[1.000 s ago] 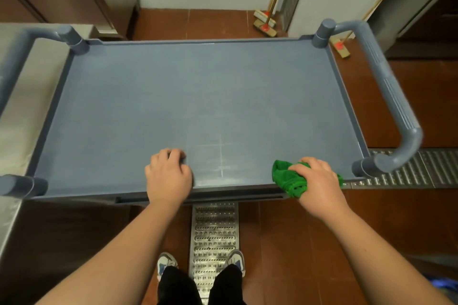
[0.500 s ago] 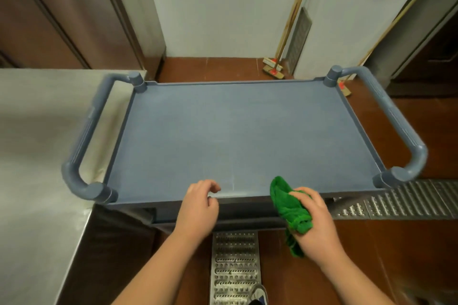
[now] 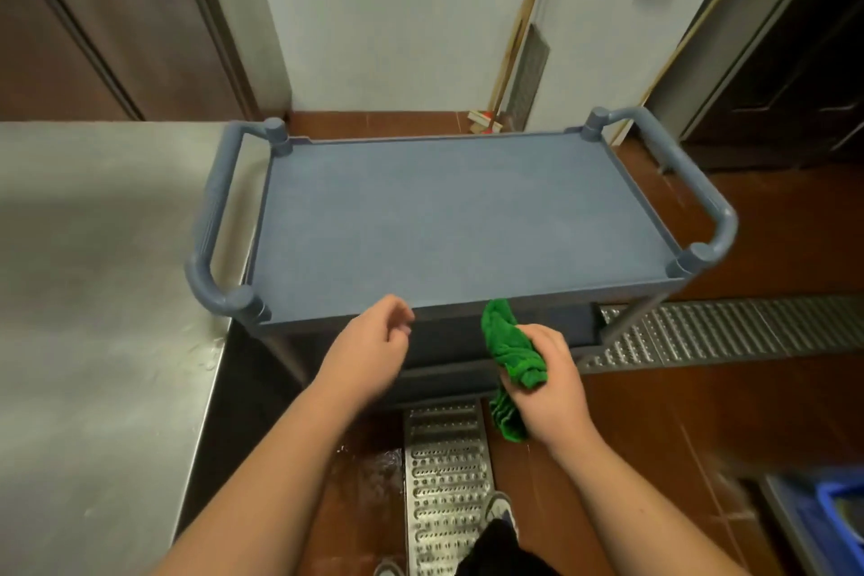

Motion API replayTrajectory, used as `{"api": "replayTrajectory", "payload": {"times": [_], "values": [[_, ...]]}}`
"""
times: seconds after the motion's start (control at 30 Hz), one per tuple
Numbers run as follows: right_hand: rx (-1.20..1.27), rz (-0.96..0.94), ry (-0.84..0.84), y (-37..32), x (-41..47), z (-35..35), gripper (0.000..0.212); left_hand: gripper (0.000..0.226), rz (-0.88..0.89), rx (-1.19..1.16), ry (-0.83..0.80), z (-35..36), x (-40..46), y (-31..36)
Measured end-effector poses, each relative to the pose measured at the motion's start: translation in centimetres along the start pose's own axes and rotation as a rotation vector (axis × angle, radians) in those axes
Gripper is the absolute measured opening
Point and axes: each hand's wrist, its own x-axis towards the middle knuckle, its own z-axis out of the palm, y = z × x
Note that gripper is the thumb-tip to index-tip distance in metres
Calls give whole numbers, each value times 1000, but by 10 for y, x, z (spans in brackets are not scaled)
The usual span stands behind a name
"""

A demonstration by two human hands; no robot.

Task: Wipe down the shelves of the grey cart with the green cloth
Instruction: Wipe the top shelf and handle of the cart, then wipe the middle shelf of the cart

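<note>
The grey cart point(image 3: 458, 220) stands in front of me, its flat top shelf bare, with a tubular handle at each short end. A lower shelf point(image 3: 449, 337) shows dimly under the near rim. My right hand point(image 3: 551, 384) grips the bunched green cloth point(image 3: 512, 355) in front of the cart's near edge, off the top shelf; one end of the cloth hangs below the hand. My left hand point(image 3: 369, 351) hovers just before the near rim with its fingers loosely curled, holding nothing.
A stainless steel counter point(image 3: 93, 295) runs along the cart's left side. Metal floor drain grates point(image 3: 444, 482) lie under me and to the right. Broom handles point(image 3: 519, 37) lean on the back wall. A blue crate point(image 3: 837, 524) sits at the bottom right.
Both hands have come off the top shelf and back toward me. The cloth left the shelf surface with the right hand. The view has pulled back and lifted, showing the whole cart.
</note>
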Motion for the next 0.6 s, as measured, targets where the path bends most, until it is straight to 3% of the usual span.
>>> {"api": "replayTrajectory", "payload": {"times": [0.17,0.43,0.6], "values": [[-60,89,-56,64,-22,26,48,23,-22,-17,-24,50,-4,-39],[-77,96,-89,235,-5,92,52,30,-32,19,-26,197,55,-153],[-78,110,-59,273,6,96,51,32,-76,29,1,234,76,-176]]}}
